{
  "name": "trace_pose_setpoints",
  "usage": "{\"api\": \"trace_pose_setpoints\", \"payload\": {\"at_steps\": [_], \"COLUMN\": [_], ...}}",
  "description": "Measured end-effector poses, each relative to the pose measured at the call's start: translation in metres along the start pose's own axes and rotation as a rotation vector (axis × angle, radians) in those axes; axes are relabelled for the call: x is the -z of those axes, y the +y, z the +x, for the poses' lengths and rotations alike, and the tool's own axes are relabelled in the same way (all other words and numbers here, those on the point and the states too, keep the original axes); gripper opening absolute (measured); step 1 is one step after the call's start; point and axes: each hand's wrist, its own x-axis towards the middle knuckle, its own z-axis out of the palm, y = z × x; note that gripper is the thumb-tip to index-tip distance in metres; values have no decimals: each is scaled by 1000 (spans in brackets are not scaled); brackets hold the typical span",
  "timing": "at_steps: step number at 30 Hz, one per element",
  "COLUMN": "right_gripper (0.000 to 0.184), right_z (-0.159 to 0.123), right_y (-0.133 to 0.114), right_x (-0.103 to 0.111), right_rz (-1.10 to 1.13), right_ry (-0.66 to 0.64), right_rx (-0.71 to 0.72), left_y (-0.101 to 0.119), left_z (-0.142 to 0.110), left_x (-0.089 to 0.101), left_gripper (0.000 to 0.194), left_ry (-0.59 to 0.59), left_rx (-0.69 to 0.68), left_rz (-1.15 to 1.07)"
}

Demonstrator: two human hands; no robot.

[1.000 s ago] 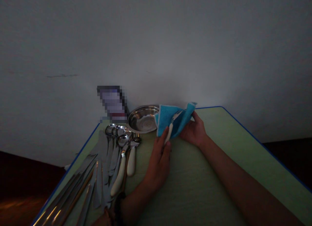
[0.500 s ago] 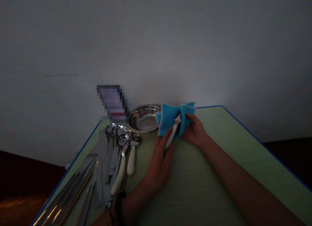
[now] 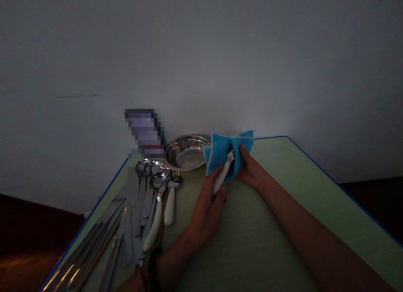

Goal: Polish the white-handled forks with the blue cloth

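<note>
My left hand is closed round the white handle of a fork, which slants up to the right. The fork's metal head is tucked into a fold of a blue cloth, so its tines are hidden. On the cloth's right side, my right hand grips the folded part with the thumb in front, pinching it over the fork head. Just behind the cloth's left edge stands a shiny metal bowl, partly covered by it.
Left of my hands lie several spoons, some with white handles, and several knives and other long metal cutlery. A blurred-out upright device leans on the wall. The pale green table has a blue edge.
The right hand has folded the cloth over the fork's head, whose tines showed a second ago. My left hand has shifted slightly right with the fork.
</note>
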Motion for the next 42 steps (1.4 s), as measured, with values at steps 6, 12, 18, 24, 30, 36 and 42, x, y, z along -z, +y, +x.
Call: {"api": "trace_pose_setpoints", "payload": {"at_steps": [6, 12, 18, 24, 30, 36, 42], "right_gripper": [44, 36, 28, 25, 19, 35, 58], "right_z": [2, 4, 3, 3, 3, 4, 4], "right_y": [1, 0, 0, -1, -1, -1, -2], "right_x": [4, 6, 3, 2, 0, -3, -3], "right_rz": [9, 3, -23, -43, -60, -30, -5], "right_ry": [-13, -23, 62, 78, 112, 155, 70], "right_rx": [8, -25, -26, -9, -12, -36, -15], "left_y": [3, 3, 7, 5, 5, 4, 6], "left_z": [-1, -1, -1, -1, -1, -2, -2], "left_x": [-2, -3, -3, -3, -2, -2, -2], "left_gripper": [47, 48, 49, 47, 47, 49, 49], "left_ry": [-54, -55, -64, -95, -100, -93, -93], "left_rx": [42, 63, 82, 54, 60, 53, 65], "left_rz": [-155, -212, -163, -145, -120, -117, -142]}}
